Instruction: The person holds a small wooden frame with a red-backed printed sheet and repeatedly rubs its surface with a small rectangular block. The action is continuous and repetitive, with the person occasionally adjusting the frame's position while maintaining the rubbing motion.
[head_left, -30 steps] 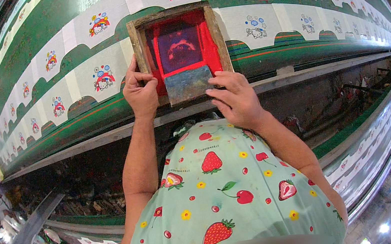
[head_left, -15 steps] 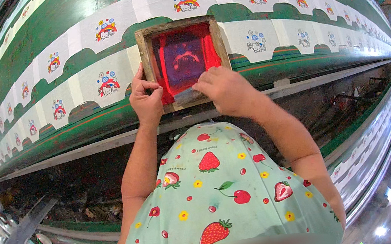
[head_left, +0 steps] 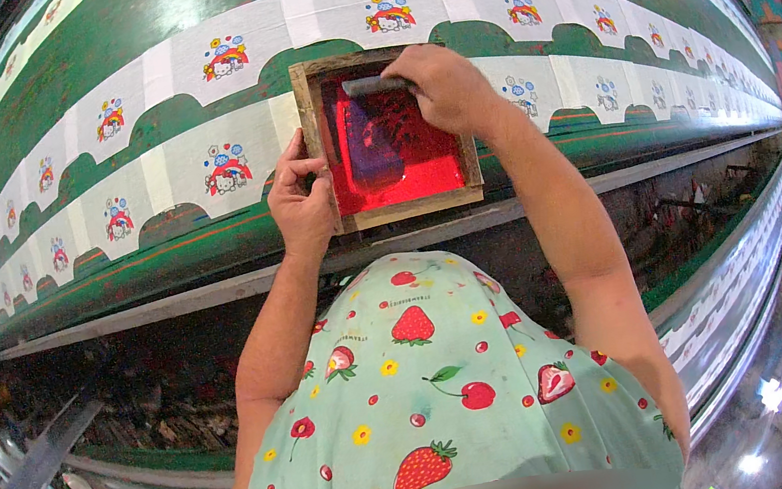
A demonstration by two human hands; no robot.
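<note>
A wooden-framed printing screen (head_left: 411,209) lies over one of the white fabric pieces on the green table. Red ink (head_left: 413,186) covers much of its mesh, with a darker purple patch at the left. My left hand (head_left: 301,202) grips the frame's left rail, fingers bent against the wood. Inside the far end of the frame, my right hand (head_left: 444,85) is closed on the right end of a dark squeegee (head_left: 372,85). The squeegee lies crosswise near the far rail. The fabric under the screen is hidden.
Rows of white fabric pieces (head_left: 229,173) with colourful cartoon prints run along the green table (head_left: 237,229). Right of the screen, nearer-row pieces (head_left: 606,91) bear fewer colours. A pale rail (head_left: 168,308) edges the table before my strawberry-patterned apron (head_left: 400,375). Another table stands behind right.
My right hand has carried the squeegee from the screen's near end to its far end. Red ink now spreads across the near part. My left hand stays on the left rail.
</note>
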